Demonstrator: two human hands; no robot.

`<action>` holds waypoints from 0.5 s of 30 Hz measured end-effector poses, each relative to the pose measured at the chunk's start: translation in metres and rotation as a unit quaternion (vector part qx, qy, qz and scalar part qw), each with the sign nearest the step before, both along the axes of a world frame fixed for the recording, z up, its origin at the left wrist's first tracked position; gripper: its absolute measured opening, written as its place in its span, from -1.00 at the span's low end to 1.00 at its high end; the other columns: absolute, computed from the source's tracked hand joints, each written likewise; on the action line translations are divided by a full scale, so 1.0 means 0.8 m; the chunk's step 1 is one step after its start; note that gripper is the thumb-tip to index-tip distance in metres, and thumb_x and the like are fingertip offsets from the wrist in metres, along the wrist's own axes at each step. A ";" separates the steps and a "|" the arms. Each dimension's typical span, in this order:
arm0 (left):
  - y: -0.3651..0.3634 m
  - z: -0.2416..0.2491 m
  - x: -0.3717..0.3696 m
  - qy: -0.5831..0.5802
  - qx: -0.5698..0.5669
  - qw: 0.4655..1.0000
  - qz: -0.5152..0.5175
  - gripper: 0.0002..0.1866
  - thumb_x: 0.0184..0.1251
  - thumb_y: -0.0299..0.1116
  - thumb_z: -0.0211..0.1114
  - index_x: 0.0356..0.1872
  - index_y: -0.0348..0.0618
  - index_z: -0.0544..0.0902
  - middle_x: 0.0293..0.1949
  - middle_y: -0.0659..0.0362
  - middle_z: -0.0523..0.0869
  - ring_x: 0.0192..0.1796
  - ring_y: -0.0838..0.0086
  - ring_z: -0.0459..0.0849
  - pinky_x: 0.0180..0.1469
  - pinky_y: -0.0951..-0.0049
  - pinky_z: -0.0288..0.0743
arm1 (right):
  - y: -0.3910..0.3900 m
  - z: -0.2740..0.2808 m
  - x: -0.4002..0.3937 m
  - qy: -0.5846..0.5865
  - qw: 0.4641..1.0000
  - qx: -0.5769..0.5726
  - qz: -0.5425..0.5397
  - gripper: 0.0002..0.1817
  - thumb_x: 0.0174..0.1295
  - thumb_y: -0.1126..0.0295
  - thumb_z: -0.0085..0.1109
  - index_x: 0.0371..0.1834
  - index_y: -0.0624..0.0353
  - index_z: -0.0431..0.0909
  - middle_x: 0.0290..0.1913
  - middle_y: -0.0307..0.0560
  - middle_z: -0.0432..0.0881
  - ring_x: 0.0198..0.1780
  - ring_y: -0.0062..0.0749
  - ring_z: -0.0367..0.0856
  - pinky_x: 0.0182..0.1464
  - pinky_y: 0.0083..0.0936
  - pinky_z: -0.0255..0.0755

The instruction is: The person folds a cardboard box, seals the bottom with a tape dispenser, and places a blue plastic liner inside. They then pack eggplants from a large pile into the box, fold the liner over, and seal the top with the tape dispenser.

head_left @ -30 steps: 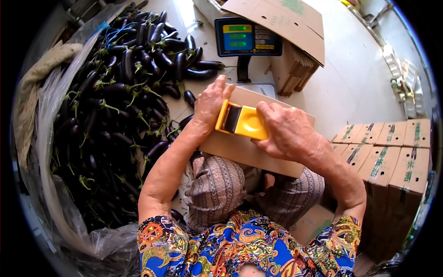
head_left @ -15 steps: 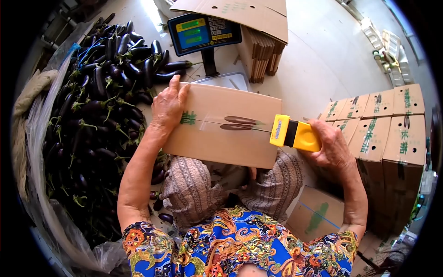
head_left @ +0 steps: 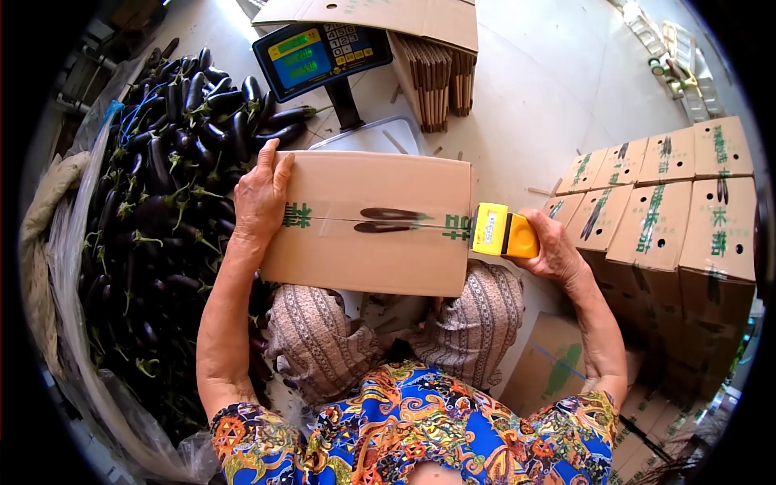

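Observation:
A closed cardboard box (head_left: 364, 259) with printed eggplants and green characters lies in front of me, above my knees. My left hand (head_left: 263, 194) grips its left end, with fingers over the far corner. In my right hand (head_left: 551, 244) is a yellow tape dispenser (head_left: 505, 231) with a black band, fingers wrapped round its right part. The dispenser's left end is at the box's right edge, near the middle seam. Clear tape shines faintly along the seam.
Many eggplants (head_left: 153, 234) are heaped at the left beside plastic sheeting (head_left: 77, 267). A scale display (head_left: 323, 58) stands beyond the box, near folded cartons (head_left: 424, 77). Printed boxes (head_left: 651, 222) are stacked at the right. Another carton (head_left: 546, 364) lies by my right knee.
In the view, the box and both hands have shifted left. The dispenser has moved from over the box's right end to just beyond its right edge, exposing green print there.

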State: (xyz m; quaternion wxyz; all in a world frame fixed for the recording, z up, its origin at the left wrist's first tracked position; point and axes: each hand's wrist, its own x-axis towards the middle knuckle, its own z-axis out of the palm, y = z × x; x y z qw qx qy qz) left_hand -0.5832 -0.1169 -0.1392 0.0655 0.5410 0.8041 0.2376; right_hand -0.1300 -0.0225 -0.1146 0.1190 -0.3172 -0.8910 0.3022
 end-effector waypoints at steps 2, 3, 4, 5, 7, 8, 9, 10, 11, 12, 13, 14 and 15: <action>-0.001 0.001 0.000 -0.008 0.002 1.000 -0.002 -0.48 0.54 0.05 0.03 0.30 -0.08 0.48 -0.23 -0.15 0.76 -0.16 -0.03 0.76 -0.10 0.10 0.62 | -0.003 -0.035 0.017 0.012 0.999 -0.031 -0.020 -0.40 0.03 0.31 0.51 0.07 0.15 0.35 -0.23 0.11 0.59 -0.20 0.04 0.69 -0.17 -0.28 0.60; 0.000 0.003 0.001 -0.012 0.005 1.000 -0.004 -0.48 0.53 0.06 0.03 0.30 -0.07 0.49 -0.23 -0.14 0.76 -0.17 -0.04 0.76 -0.10 0.08 0.62 | -0.003 -0.053 0.026 0.018 0.998 -0.044 -0.031 -0.40 0.04 0.32 0.51 0.07 0.14 0.34 -0.23 0.11 0.59 -0.21 0.04 0.69 -0.18 -0.28 0.60; 0.000 0.004 0.002 -0.018 0.009 1.000 -0.006 -0.49 0.54 0.05 0.03 0.29 -0.07 0.49 -0.24 -0.15 0.76 -0.19 -0.02 0.77 -0.11 0.10 0.63 | -0.006 -0.072 0.040 0.015 0.998 -0.050 -0.043 -0.40 0.04 0.33 0.50 0.07 0.12 0.32 -0.26 0.09 0.57 -0.21 0.05 0.69 -0.20 -0.27 0.59; 0.000 0.004 0.003 -0.019 0.008 1.000 -0.006 -0.49 0.54 0.05 0.02 0.29 -0.07 0.49 -0.24 -0.15 0.76 -0.19 -0.02 0.77 -0.11 0.10 0.64 | -0.009 -0.085 0.053 0.001 0.998 -0.046 -0.043 -0.40 0.04 0.33 0.50 0.07 0.12 0.32 -0.26 0.09 0.57 -0.21 0.06 0.69 -0.21 -0.27 0.58; 0.000 0.006 0.002 -0.019 0.007 1.000 -0.009 -0.49 0.55 0.04 0.02 0.30 -0.07 0.49 -0.25 -0.16 0.76 -0.20 0.00 0.78 -0.12 0.11 0.64 | -0.016 -0.110 0.081 -0.024 0.998 -0.037 -0.044 -0.40 0.03 0.34 0.50 0.07 0.11 0.32 -0.26 0.10 0.57 -0.21 0.08 0.68 -0.21 -0.25 0.58; 0.001 0.006 0.001 -0.018 0.006 1.000 -0.016 -0.49 0.55 0.03 0.01 0.31 -0.06 0.48 -0.26 -0.16 0.76 -0.21 -0.01 0.78 -0.12 0.11 0.64 | -0.021 -0.119 0.089 0.002 0.999 0.029 -0.032 -0.47 0.05 0.33 0.48 0.00 0.15 0.34 -0.27 0.13 0.56 -0.21 0.14 0.66 -0.22 -0.21 0.57; 0.001 0.008 0.002 -0.018 0.010 1.000 -0.017 -0.50 0.55 0.03 0.01 0.31 -0.06 0.48 -0.27 -0.16 0.76 -0.21 -0.01 0.78 -0.12 0.11 0.64 | -0.022 -0.126 0.100 -0.024 0.999 0.023 -0.043 -0.48 0.05 0.32 0.47 -0.02 0.16 0.35 -0.28 0.14 0.56 -0.21 0.15 0.65 -0.22 -0.19 0.56; 0.002 0.009 0.003 -0.018 0.013 1.000 -0.018 -0.50 0.55 0.03 0.01 0.30 -0.06 0.49 -0.27 -0.16 0.76 -0.22 -0.01 0.77 -0.11 0.11 0.64 | -0.023 -0.118 0.099 -0.052 0.997 0.016 -0.054 -0.50 0.05 0.32 0.46 -0.05 0.18 0.35 -0.28 0.16 0.55 -0.21 0.17 0.64 -0.22 -0.17 0.56; 0.001 0.009 0.004 -0.019 0.014 1.000 -0.020 -0.51 0.55 0.02 0.01 0.30 -0.05 0.49 -0.27 -0.16 0.76 -0.22 -0.01 0.77 -0.11 0.11 0.64 | -0.026 -0.103 0.092 -0.078 0.995 0.008 -0.066 -0.51 0.05 0.31 0.45 -0.07 0.19 0.36 -0.28 0.17 0.55 -0.21 0.18 0.63 -0.22 -0.15 0.55; 0.001 0.007 0.002 -0.012 0.010 1.000 -0.021 -0.51 0.55 0.01 0.03 0.31 -0.05 0.49 -0.27 -0.15 0.76 -0.22 -0.01 0.77 -0.13 0.13 0.64 | -0.026 -0.090 0.082 -0.095 0.993 0.000 -0.071 -0.52 0.03 0.29 0.44 -0.12 0.22 0.36 -0.29 0.20 0.54 -0.20 0.20 0.61 -0.21 -0.11 0.54; 0.002 0.007 0.002 -0.010 0.011 1.000 -0.025 -0.51 0.55 0.00 0.02 0.31 -0.06 0.48 -0.26 -0.15 0.76 -0.22 -0.01 0.77 -0.13 0.14 0.63 | -0.023 -0.086 0.076 -0.126 0.990 0.006 -0.059 -0.50 0.00 0.32 0.43 -0.08 0.22 0.36 -0.29 0.18 0.55 -0.21 0.16 0.63 -0.20 -0.15 0.57; 0.002 0.008 0.002 -0.008 0.014 0.999 -0.028 -0.51 0.55 0.00 0.02 0.32 -0.06 0.48 -0.26 -0.15 0.75 -0.22 -0.01 0.77 -0.14 0.15 0.63 | -0.020 -0.076 0.061 -0.164 0.985 0.018 -0.043 -0.50 -0.02 0.35 0.42 -0.06 0.21 0.36 -0.27 0.16 0.57 -0.19 0.13 0.64 -0.19 -0.16 0.57; 0.002 0.008 0.003 -0.006 0.016 0.999 -0.030 -0.51 0.55 0.00 0.02 0.32 -0.07 0.48 -0.26 -0.15 0.75 -0.22 -0.01 0.77 -0.14 0.16 0.62 | -0.019 -0.067 0.042 -0.201 0.979 0.029 -0.026 -0.49 -0.03 0.38 0.41 -0.04 0.21 0.36 -0.26 0.15 0.58 -0.18 0.09 0.66 -0.17 -0.17 0.58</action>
